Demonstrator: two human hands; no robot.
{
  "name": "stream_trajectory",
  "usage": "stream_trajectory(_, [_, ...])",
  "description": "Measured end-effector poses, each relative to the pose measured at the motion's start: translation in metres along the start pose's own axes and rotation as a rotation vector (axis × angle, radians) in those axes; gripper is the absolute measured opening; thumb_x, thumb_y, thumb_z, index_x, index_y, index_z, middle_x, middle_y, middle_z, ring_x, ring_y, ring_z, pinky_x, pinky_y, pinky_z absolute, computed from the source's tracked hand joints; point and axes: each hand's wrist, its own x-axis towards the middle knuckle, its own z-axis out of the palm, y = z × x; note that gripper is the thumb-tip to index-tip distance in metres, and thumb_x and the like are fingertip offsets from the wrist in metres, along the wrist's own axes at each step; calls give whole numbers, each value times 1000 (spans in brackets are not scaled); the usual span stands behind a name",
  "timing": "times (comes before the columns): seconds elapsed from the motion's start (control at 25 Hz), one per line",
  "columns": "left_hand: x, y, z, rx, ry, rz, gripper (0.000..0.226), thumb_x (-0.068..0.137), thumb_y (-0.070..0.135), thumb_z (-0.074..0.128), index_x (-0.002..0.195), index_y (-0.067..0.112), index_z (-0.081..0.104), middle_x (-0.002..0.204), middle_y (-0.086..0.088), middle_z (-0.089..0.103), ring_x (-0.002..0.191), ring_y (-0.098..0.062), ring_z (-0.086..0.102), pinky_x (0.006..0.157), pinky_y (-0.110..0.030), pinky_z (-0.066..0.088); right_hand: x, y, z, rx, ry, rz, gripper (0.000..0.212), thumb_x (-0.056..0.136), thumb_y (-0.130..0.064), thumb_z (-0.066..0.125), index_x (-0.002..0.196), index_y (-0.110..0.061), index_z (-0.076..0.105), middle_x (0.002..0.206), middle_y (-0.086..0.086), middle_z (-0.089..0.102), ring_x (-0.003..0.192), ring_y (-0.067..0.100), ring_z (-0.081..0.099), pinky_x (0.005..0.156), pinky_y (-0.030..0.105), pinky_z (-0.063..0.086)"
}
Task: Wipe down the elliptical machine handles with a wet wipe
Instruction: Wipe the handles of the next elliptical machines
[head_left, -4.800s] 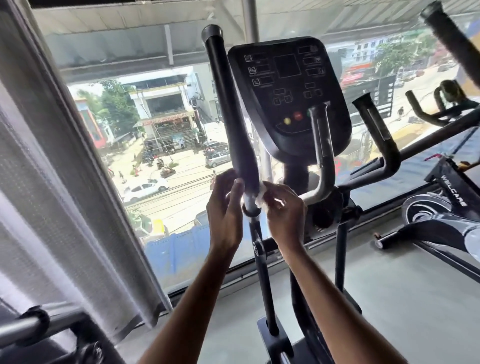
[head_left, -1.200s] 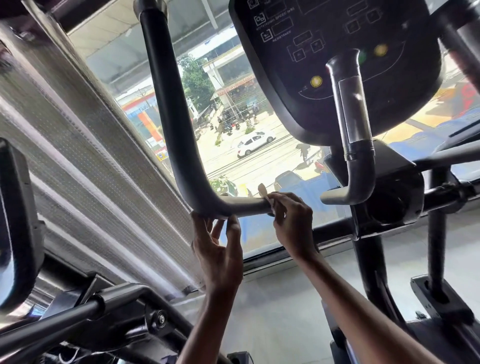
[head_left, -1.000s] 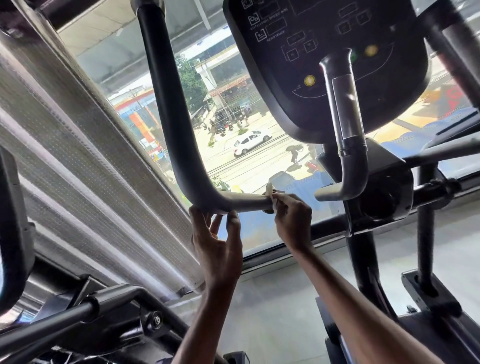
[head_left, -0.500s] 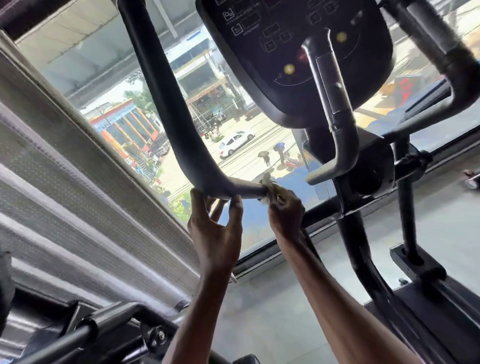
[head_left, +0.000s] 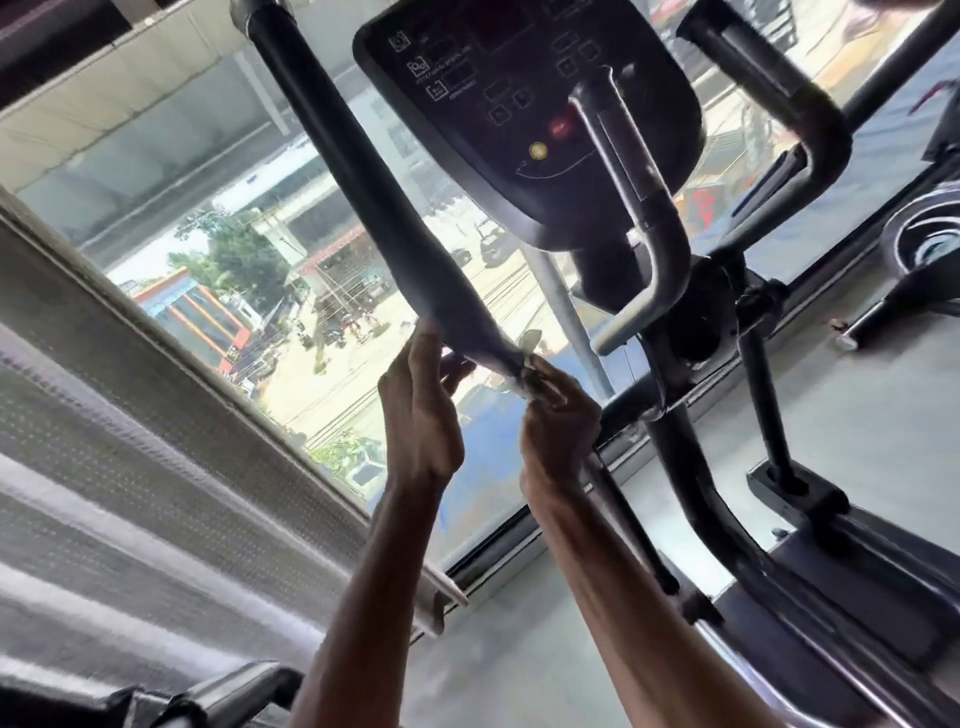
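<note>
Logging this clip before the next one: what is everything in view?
left handle: one, black, slanting from top centre down to the hands
wet wipe: one, white, at that handle's lower end
console: one, black, top centre
fixed grip: one, black and silver, in front of the console
right handle: one, black, upper right
window blind: one, grey, left
second machine: one, black, far right
floor: one, grey, lower right
left hand: one, touching the left handle from below
right hand: one, pinching the wet wipe at the handle
</note>
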Motion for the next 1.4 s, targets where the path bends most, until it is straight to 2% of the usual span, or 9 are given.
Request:
stream_trajectory(0.12, [3, 3, -8, 44, -104, 12, 59, 86, 55, 33, 116, 15, 66, 110, 0, 73, 113, -26, 69, 102, -48, 54, -1, 3, 4, 82, 89, 200, 24, 82, 2, 69, 98, -12, 80, 91, 0, 78, 92, 12, 74, 89, 41, 60])
stream_trajectory(0.2, [1, 6, -11, -53, -108, -44, 55, 80, 55, 41, 120, 21, 60, 122, -12, 62, 126, -36, 61, 107, -47, 50, -6, -4, 5, 119, 114, 289, 24, 81, 4, 71, 96, -11, 81, 91, 1, 79, 91, 12, 75, 90, 42, 60])
stream_trajectory(0.44, [4, 6, -19, -100, -187, -129, 39, 110, 35, 40, 86, 31, 71, 82, 25, 75, 101, -11, 74, 83, -17, 56, -23, -24, 7, 225, 101, 253, 27, 77, 2, 68, 91, -17, 82, 92, 2, 79, 95, 21, 75, 93, 47, 58])
stream_trajectory(0.64, [6, -6, -22, -184, -189, -106, 50, 100, 45, 47, 102, 5, 75, 103, -7, 79, 107, -25, 74, 99, -40, 56, -42, -68, -5, 247, 2, 132, 17, 80, -1, 76, 90, -14, 81, 88, 0, 79, 91, 18, 74, 86, 39, 59])
stream_trajectory(0.76, [1, -10, -23, -314, -143, -172, 36, 108, 33, 46, 105, 14, 77, 104, -2, 80, 103, -17, 74, 91, -30, 57, -55, -96, -18, 92, -15, -242, 16, 85, -1, 76, 98, -9, 78, 93, 4, 78, 90, 15, 73, 72, 23, 57])
stream_trajectory(0.88, [-7, -16, -24, -434, -104, -255, 35, 109, 30, 44, 101, 18, 76, 101, 3, 80, 101, -11, 74, 90, -27, 56, -54, -117, -28, -48, -134, -732, 14, 91, 3, 70, 104, -3, 74, 110, 15, 68, 105, 24, 69, 77, 29, 60])
stream_trajectory(1.04, [-9, -36, -18, -528, -9, -324, 35, 102, 31, 53, 105, 4, 74, 111, -19, 76, 106, -30, 73, 91, -39, 56, -38, -148, -36, -565, -262, -1293, 18, 94, -2, 67, 110, -4, 75, 114, 8, 69, 103, 25, 66, 93, 29, 52])
stream_trajectory(1.24, [-14, -70, -2, -449, -6, -356, 28, 89, 21, 51, 106, 13, 72, 105, -24, 73, 81, -23, 71, 72, -35, 60, -16, -185, -38, -1210, -576, -1749, 31, 87, -4, 73, 117, 4, 68, 114, 13, 65, 107, 31, 60, 98, 37, 51])
stream_trajectory(1.4, [-5, -102, 20, -360, -43, -331, 42, 73, 19, 44, 101, 34, 72, 103, -13, 73, 89, -35, 70, 85, -46, 60, -20, -191, -28, -1432, -657, -1992, 25, 93, 1, 58, 115, 6, 67, 109, 13, 64, 109, 31, 60, 104, 40, 50])
